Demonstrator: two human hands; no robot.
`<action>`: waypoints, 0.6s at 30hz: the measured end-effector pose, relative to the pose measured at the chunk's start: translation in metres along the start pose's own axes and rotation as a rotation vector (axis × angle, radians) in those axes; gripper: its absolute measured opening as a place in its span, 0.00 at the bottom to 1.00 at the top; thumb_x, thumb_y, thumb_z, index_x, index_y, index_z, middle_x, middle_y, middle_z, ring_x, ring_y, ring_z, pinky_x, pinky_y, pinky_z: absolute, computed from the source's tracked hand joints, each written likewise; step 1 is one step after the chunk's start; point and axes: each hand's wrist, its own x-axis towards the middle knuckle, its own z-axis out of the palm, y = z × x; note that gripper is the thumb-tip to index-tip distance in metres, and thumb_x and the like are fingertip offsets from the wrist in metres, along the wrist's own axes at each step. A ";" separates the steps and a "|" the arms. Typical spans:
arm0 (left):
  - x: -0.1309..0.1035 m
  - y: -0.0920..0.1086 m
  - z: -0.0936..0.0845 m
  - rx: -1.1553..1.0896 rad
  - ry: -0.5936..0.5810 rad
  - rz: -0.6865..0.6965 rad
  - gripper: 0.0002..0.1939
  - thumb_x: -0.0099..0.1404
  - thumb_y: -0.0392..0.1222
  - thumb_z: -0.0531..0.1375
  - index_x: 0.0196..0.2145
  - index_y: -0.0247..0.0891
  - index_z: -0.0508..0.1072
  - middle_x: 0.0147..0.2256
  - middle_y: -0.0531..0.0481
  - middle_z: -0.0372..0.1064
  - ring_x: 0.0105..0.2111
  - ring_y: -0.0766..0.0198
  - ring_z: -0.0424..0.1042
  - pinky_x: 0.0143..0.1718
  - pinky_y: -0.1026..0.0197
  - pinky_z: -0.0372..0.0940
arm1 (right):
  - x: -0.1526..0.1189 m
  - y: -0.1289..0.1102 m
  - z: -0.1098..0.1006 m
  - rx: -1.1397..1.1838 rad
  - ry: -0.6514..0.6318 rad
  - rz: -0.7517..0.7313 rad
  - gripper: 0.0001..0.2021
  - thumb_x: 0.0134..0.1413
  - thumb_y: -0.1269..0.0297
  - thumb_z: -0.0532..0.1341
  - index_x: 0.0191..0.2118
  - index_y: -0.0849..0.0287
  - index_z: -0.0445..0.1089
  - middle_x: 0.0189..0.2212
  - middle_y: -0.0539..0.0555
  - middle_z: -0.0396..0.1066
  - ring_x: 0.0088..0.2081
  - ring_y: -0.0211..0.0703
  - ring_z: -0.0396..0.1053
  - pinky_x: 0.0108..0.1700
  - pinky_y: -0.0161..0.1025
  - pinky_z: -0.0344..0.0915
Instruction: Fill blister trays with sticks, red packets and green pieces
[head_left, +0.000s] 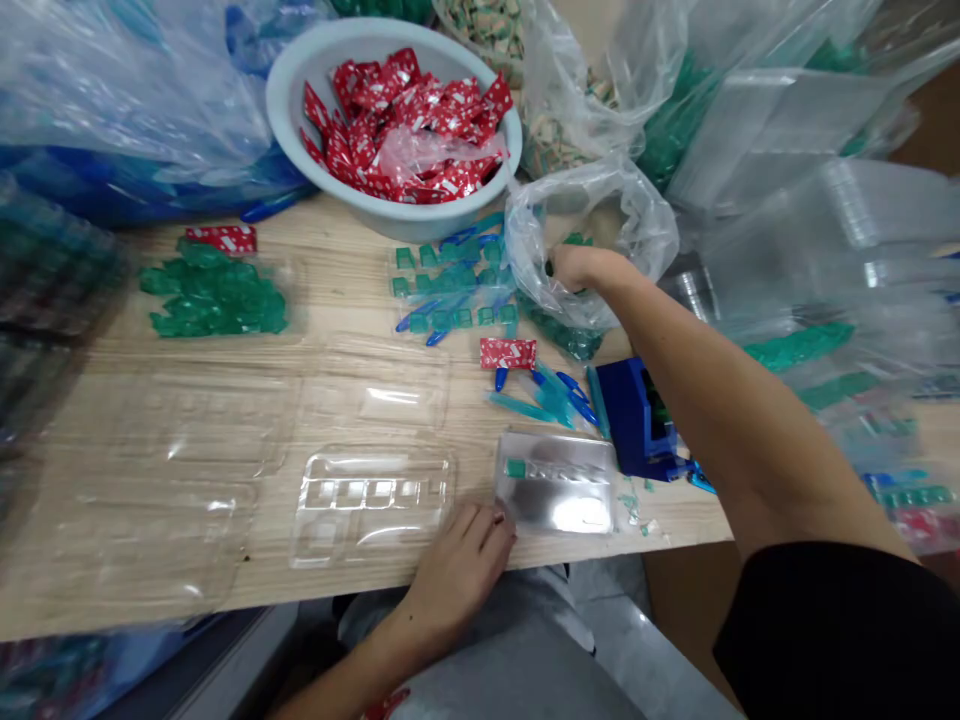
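Note:
My right hand (576, 268) reaches down into a clear plastic bag (641, 225) holding green pieces; its fingertips are hidden inside. My left hand (472, 545) rests at the table's front edge, fingers curled together, between a clear blister tray (375, 510) and a shiny metal plate (559, 510). One green cube (516, 467) sits in a clear strip on that plate. Behind the plate lie blue and teal sticks (551, 400) and a red packet (508, 353). A dark blue device (634, 420) stands under my right forearm.
A pale basin (390, 215) of red packets stands at the back. Green pieces (217, 295) are heaped at left, with more clear trays (202, 420) in front. Filled trays (450, 285) lie mid-table. Bags and stacked clear trays (810, 220) crowd the right side.

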 end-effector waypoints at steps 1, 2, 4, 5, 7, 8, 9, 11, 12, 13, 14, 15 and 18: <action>0.001 0.000 -0.004 -0.015 -0.007 -0.003 0.09 0.71 0.33 0.49 0.38 0.34 0.69 0.33 0.46 0.73 0.31 0.61 0.71 0.32 0.59 0.69 | -0.003 -0.006 -0.004 -0.020 -0.011 0.021 0.04 0.44 0.73 0.68 0.30 0.63 0.76 0.25 0.57 0.75 0.34 0.52 0.74 0.38 0.47 0.68; 0.002 0.000 -0.008 -0.038 -0.019 -0.013 0.09 0.71 0.33 0.50 0.39 0.34 0.69 0.33 0.46 0.73 0.32 0.61 0.72 0.32 0.59 0.70 | -0.006 -0.012 -0.010 -0.051 -0.013 0.041 0.05 0.44 0.75 0.67 0.31 0.63 0.76 0.27 0.59 0.75 0.36 0.53 0.74 0.39 0.47 0.67; 0.005 0.000 -0.018 -0.100 -0.051 -0.054 0.09 0.71 0.34 0.50 0.42 0.35 0.69 0.36 0.46 0.72 0.34 0.61 0.73 0.35 0.60 0.70 | -0.016 -0.026 -0.026 -0.111 0.014 0.063 0.10 0.44 0.78 0.66 0.36 0.62 0.75 0.33 0.61 0.76 0.40 0.56 0.73 0.42 0.48 0.66; 0.006 0.001 -0.022 -0.131 -0.064 -0.081 0.09 0.72 0.35 0.50 0.44 0.36 0.69 0.37 0.46 0.72 0.36 0.61 0.73 0.36 0.60 0.71 | -0.022 -0.032 -0.037 -0.132 0.032 0.066 0.13 0.43 0.79 0.66 0.38 0.61 0.75 0.36 0.61 0.76 0.42 0.57 0.73 0.42 0.48 0.65; 0.010 0.000 -0.030 -0.182 -0.060 -0.135 0.09 0.72 0.36 0.51 0.46 0.38 0.68 0.40 0.45 0.72 0.39 0.62 0.74 0.39 0.61 0.71 | -0.039 -0.043 -0.059 -0.142 0.060 0.063 0.16 0.43 0.79 0.67 0.40 0.58 0.74 0.37 0.60 0.75 0.43 0.56 0.72 0.42 0.47 0.65; 0.013 0.000 -0.033 -0.207 -0.053 -0.159 0.09 0.72 0.37 0.51 0.47 0.39 0.68 0.40 0.46 0.72 0.40 0.62 0.74 0.40 0.61 0.71 | -0.049 -0.048 -0.069 -0.122 0.084 0.062 0.15 0.44 0.79 0.66 0.39 0.57 0.73 0.36 0.59 0.75 0.42 0.54 0.71 0.41 0.46 0.65; 0.016 0.000 -0.035 -0.237 -0.041 -0.184 0.09 0.72 0.37 0.52 0.47 0.40 0.68 0.40 0.47 0.72 0.41 0.62 0.74 0.40 0.61 0.71 | -0.062 -0.052 -0.078 -0.059 0.126 0.068 0.12 0.46 0.78 0.66 0.37 0.56 0.72 0.35 0.57 0.74 0.41 0.52 0.71 0.39 0.44 0.65; 0.025 0.000 -0.040 -0.313 0.002 -0.240 0.09 0.71 0.35 0.53 0.46 0.42 0.69 0.40 0.49 0.72 0.40 0.64 0.74 0.41 0.63 0.71 | -0.094 -0.061 -0.087 0.237 0.233 0.108 0.07 0.51 0.75 0.64 0.33 0.55 0.70 0.32 0.54 0.72 0.36 0.44 0.69 0.33 0.38 0.64; 0.029 0.000 -0.042 -0.355 0.040 -0.273 0.09 0.71 0.34 0.53 0.46 0.42 0.69 0.39 0.50 0.71 0.40 0.65 0.74 0.41 0.63 0.70 | -0.112 -0.066 -0.087 0.495 0.270 0.145 0.06 0.52 0.72 0.65 0.32 0.55 0.68 0.30 0.52 0.70 0.32 0.40 0.68 0.28 0.35 0.61; 0.034 0.001 -0.044 -0.396 0.090 -0.309 0.09 0.70 0.34 0.53 0.45 0.43 0.69 0.39 0.50 0.71 0.39 0.66 0.74 0.40 0.64 0.70 | -0.132 -0.072 -0.084 0.784 0.261 0.189 0.05 0.53 0.69 0.65 0.31 0.55 0.67 0.28 0.50 0.68 0.27 0.36 0.65 0.24 0.33 0.58; 0.039 0.003 -0.045 -0.431 0.151 -0.340 0.10 0.70 0.34 0.53 0.46 0.43 0.70 0.39 0.51 0.71 0.38 0.67 0.73 0.40 0.64 0.70 | -0.152 -0.079 -0.077 1.070 0.217 0.247 0.05 0.54 0.64 0.65 0.32 0.55 0.67 0.26 0.48 0.66 0.23 0.33 0.62 0.20 0.31 0.54; 0.044 0.005 -0.046 -0.454 0.207 -0.361 0.10 0.70 0.35 0.54 0.47 0.44 0.70 0.39 0.51 0.70 0.37 0.67 0.73 0.41 0.64 0.70 | -0.172 -0.085 -0.068 1.327 0.112 0.322 0.09 0.53 0.58 0.66 0.31 0.56 0.67 0.26 0.47 0.66 0.22 0.32 0.60 0.18 0.31 0.52; 0.059 0.013 -0.044 -0.453 0.271 -0.353 0.16 0.68 0.38 0.58 0.53 0.46 0.67 0.44 0.50 0.67 0.37 0.68 0.71 0.41 0.63 0.70 | -0.219 -0.104 -0.034 1.836 -0.180 0.572 0.17 0.45 0.50 0.69 0.30 0.58 0.68 0.26 0.48 0.67 0.22 0.31 0.63 0.16 0.29 0.51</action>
